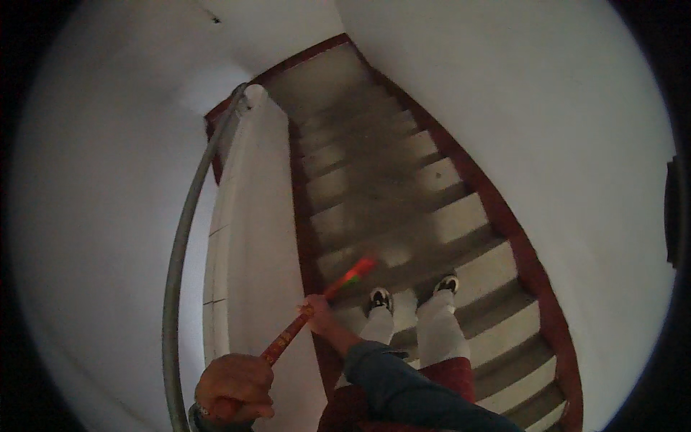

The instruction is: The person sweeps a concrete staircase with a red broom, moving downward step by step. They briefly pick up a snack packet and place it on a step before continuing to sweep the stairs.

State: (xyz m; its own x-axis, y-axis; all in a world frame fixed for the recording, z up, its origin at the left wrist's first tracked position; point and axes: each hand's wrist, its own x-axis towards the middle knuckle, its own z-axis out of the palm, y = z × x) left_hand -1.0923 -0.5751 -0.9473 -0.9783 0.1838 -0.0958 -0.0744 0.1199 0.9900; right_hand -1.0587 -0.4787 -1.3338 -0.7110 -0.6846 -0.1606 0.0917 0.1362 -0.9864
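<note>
A long-handled tool with a red, gold-patterned stick (284, 340) lies slantwise before me. Its far end (365, 265) is bright orange-red with a green patch, and blurred, so I cannot tell what kind of head it has. My left hand (235, 384) is wrapped around the near part of the stick, above the low wall. Farther along, my right hand (319, 316) grips the same stick, with its dark blue-grey sleeve (399, 372) crossing in front of my legs. The blurred end hovers over the concrete stairs (378, 202), left of centre; contact with a step cannot be made out.
My shoes (381, 298) stand on the steps. A low white wall (262, 216) and a metal handrail (181, 243) run along the left. Red-brown skirting (518, 243) borders the white wall (583, 162) on the right. Beyond the steps is a landing (324, 70).
</note>
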